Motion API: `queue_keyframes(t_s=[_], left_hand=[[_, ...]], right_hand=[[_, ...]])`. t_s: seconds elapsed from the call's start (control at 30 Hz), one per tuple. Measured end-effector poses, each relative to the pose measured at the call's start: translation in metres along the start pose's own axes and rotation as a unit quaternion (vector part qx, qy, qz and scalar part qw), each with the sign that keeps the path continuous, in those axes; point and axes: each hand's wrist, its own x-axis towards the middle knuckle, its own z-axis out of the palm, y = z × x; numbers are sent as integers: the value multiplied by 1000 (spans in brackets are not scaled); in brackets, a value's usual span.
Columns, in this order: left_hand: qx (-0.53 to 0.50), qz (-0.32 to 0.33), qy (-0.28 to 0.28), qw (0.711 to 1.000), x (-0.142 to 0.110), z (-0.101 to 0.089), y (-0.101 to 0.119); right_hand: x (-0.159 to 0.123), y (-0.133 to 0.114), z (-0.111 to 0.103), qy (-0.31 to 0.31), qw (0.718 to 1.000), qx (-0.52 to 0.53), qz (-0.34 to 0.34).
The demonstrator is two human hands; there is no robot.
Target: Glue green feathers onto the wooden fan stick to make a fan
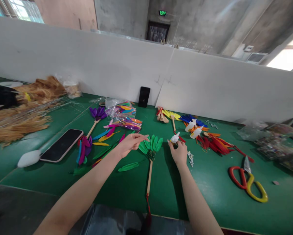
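Likely gluing green fan [151,156] at bench's [124,192] front edge, pinching with left hand [129,144]; cannot tell right hand's [179,153] bottle [175,138] grip; needs careful aim.

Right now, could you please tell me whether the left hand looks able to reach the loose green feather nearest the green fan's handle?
Likely yes: the loose green feather lies uncovered, close to the left hand, with bare table between them. Its pinched fingertips would probably need to open first.
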Motion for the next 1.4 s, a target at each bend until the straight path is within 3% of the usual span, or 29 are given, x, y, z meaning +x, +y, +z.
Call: queue_keyframes(t_s=[0.2,0.5,0.63,0.77,0.8,0.83,0.93,1.0,1.17,1.27,1.4], left_hand=[[1,17,-11,1000,-2,0,2],[-115,65,4,991,0,0,5],[-163,85,-11,983,-1,-2,6],[-181,103,-39,977,-4,0,9],[-181,109,-46,976,-4,0,9],[-182,115,-52,975,-5,2,10],[-183,132,-61,972,-7,5,10],[-183,141,-68,971,-8,6,11],[-186,156,-58,968,-7,0,12],[-179,159,-37,970,-4,-7,12],[-159,148,-6,976,1,-14,9]], right_hand=[[-1,0,0,11,1000,2,-2],[-1,-1,0,-25,999,-3,25],[-5,-8,-24,-11,1000,17,17],[-25,-44,-64,35,992,118,27],[-32,-58,-71,1,984,177,17],[-39,-73,-75,-72,968,240,5],[-51,-115,-71,-311,877,366,5],[-50,-135,-60,-363,844,395,18],[-38,-153,-49,-367,806,462,47],[-37,-150,-67,-356,808,469,21],[-44,-137,-107,-343,820,457,5]])
